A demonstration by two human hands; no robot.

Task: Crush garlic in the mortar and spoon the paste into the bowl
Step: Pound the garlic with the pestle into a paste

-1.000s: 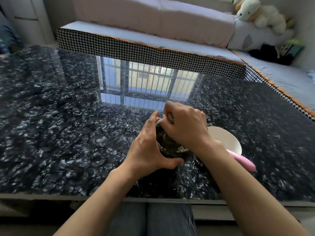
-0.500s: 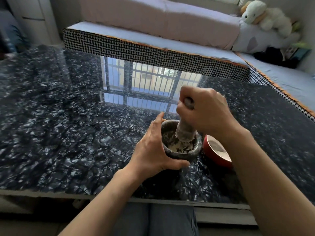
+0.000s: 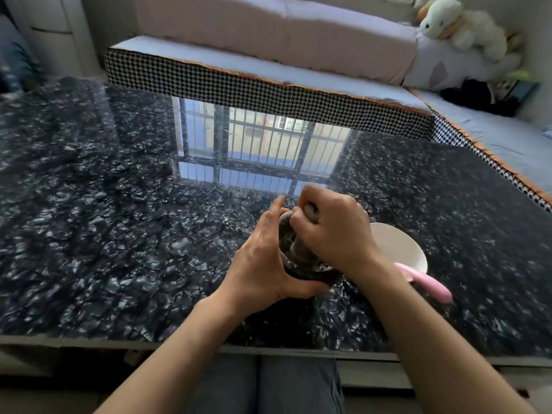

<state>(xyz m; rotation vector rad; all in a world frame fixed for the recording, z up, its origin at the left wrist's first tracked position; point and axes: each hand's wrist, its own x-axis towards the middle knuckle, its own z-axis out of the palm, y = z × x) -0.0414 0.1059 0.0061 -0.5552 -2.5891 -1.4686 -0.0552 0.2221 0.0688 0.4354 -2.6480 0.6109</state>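
Left hand [image 3: 263, 264] grips mortar [image 3: 301, 271]; right hand [image 3: 334, 231] grips pestle [image 3: 310, 209]. Bowl [image 3: 397, 246] just right; table [image 3: 119, 234] bare left, far.

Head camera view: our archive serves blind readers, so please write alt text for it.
A right hand drives a pestle into a stone mortar steadied by the left hand on a glossy black table. A white bowl and pink spoon handle sit just right.

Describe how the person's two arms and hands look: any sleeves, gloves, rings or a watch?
Both forearms are bare to the frame edge, no sleeves visible. The left hand and right hand wear no gloves; no ring, watch or bracelet shows. Grey trousers cover the legs below.
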